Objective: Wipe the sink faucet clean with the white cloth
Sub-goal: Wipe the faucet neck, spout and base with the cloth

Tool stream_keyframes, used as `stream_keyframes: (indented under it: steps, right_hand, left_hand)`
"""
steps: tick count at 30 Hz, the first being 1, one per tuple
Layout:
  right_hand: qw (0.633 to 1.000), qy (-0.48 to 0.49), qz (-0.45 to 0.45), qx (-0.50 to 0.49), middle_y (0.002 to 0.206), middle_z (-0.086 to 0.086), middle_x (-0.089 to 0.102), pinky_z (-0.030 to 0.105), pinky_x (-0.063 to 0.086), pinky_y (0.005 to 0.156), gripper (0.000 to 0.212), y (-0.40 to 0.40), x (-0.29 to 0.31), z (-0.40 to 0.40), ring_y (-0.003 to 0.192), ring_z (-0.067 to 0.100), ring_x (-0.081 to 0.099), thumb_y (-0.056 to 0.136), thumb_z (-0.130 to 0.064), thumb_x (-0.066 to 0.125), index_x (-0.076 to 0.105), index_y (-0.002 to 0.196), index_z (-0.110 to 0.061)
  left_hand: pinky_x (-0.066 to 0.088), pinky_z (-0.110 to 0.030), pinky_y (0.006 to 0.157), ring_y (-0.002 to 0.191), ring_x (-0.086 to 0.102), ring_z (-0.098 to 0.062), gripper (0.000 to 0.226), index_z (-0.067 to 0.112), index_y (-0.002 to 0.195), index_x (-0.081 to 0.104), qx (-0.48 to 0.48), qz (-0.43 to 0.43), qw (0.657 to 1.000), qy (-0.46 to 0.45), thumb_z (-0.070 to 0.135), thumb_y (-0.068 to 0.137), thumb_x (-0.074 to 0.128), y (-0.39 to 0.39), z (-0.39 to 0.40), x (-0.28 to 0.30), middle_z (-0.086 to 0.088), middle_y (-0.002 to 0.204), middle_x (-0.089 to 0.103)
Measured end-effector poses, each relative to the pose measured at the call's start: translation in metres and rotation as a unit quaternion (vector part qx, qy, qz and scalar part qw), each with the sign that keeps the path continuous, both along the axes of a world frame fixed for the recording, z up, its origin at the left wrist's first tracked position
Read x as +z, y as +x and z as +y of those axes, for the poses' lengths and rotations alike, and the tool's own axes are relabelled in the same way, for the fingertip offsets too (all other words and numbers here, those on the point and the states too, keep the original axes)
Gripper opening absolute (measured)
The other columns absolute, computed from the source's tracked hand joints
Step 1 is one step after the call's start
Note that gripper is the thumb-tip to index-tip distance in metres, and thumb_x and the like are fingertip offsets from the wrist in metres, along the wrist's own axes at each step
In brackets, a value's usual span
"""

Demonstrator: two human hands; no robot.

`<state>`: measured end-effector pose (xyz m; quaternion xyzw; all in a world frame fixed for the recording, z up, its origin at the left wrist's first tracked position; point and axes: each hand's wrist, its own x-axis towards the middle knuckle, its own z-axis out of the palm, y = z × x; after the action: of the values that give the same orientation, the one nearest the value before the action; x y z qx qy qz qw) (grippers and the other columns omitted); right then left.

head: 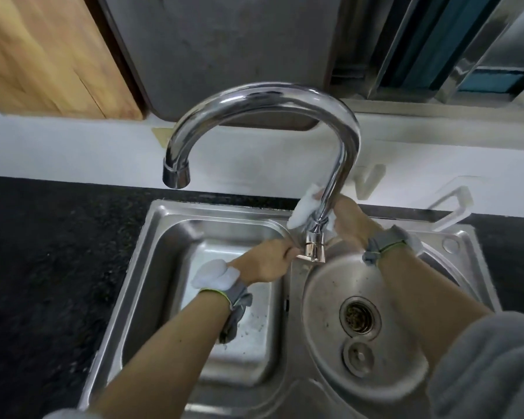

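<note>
Right hand [350,225] presses the white cloth [303,211] round the faucet [339,164] stem; left hand [262,261] grips its base over the sink [152,255].

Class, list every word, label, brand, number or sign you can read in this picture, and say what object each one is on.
None: no readable text anywhere.
The faucet, sink, white cloth and wooden board show no lettering or marks.

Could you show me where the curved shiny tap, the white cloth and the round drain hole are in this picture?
Curved chrome faucet [263,93]: head view, top of the arch.
White cloth [303,208]: head view, the fold wrapped left of the faucet's stem.
Round metal drain strainer [359,316]: head view, centre of the grate in the right basin.
</note>
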<state>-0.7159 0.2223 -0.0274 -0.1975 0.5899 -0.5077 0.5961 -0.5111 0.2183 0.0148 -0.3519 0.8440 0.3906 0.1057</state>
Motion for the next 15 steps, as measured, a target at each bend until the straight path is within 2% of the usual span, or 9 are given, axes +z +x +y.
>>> stream_keyframes:
  steps: [4, 6, 7, 9, 12, 15]
  right_hand:
    - [0.991, -0.022, 0.000, 0.135, 0.071, -0.003, 0.074, 0.020, 0.054, 0.060, 0.016, -0.016, -0.003, -0.012, 0.075, 0.018, 0.067, 0.079, -0.023, 0.065, 0.079, 0.074, -0.016]
    - [0.979, -0.051, 0.006, 0.199, 0.075, 0.001, 0.075, 0.020, 0.054, 0.064, 0.022, -0.018, -0.010, -0.016, 0.073, 0.016, 0.070, 0.083, -0.027, 0.063, 0.079, 0.076, -0.012]
    - [0.977, -0.031, 0.013, 0.209, 0.073, 0.003, 0.075, 0.020, 0.053, 0.062, 0.024, -0.015, -0.012, -0.017, 0.068, 0.016, 0.070, 0.083, -0.028, 0.063, 0.078, 0.074, -0.012]
    - [0.982, 0.018, 0.016, 0.187, 0.070, 0.007, 0.074, 0.020, 0.054, 0.061, 0.024, -0.013, -0.016, -0.015, 0.064, 0.019, 0.070, 0.081, -0.026, 0.063, 0.078, 0.069, -0.011]
    - [0.995, 0.051, 0.017, 0.086, 0.083, 0.018, 0.072, 0.033, 0.052, 0.079, 0.027, -0.015, -0.032, -0.007, 0.083, 0.031, 0.068, 0.091, -0.019, 0.055, 0.075, 0.083, -0.004]
    - [0.997, 0.063, 0.045, 0.011, 0.082, 0.010, 0.072, 0.039, 0.049, 0.085, 0.038, -0.002, -0.035, 0.010, 0.084, 0.027, 0.067, 0.096, -0.027, 0.048, 0.076, 0.078, -0.010]
  left_hand:
    - [0.039, -0.038, 0.094, 0.115, 0.055, -0.042, 0.041, 0.001, 0.117, 0.058, -0.019, -0.055, 0.998, -0.033, 0.028, 0.106, 0.029, -0.007, 0.000, -0.005, -0.024, 0.125, 0.060]
    - [0.039, -0.039, 0.096, 0.117, 0.053, -0.042, 0.042, 0.002, 0.121, 0.056, -0.025, -0.077, 0.995, -0.052, 0.029, 0.106, 0.028, -0.008, 0.001, -0.007, -0.022, 0.129, 0.059]
    - [0.040, -0.040, 0.096, 0.118, 0.053, -0.042, 0.043, 0.002, 0.122, 0.056, -0.027, -0.088, 0.994, -0.058, 0.030, 0.106, 0.027, -0.009, 0.001, -0.006, -0.021, 0.130, 0.059]
    - [0.039, -0.040, 0.095, 0.118, 0.053, -0.040, 0.043, 0.002, 0.124, 0.055, -0.035, -0.102, 0.993, -0.056, 0.030, 0.106, 0.027, -0.011, 0.002, -0.004, -0.021, 0.131, 0.058]
    - [0.041, -0.038, 0.095, 0.117, 0.054, -0.039, 0.040, 0.000, 0.120, 0.056, -0.040, -0.110, 0.993, -0.032, 0.028, 0.106, 0.030, -0.013, -0.001, 0.001, -0.021, 0.129, 0.058]
    - [0.042, -0.036, 0.091, 0.114, 0.056, -0.038, 0.040, 0.001, 0.115, 0.058, -0.047, -0.111, 0.993, 0.003, 0.029, 0.106, 0.030, -0.015, -0.006, 0.008, -0.022, 0.124, 0.059]
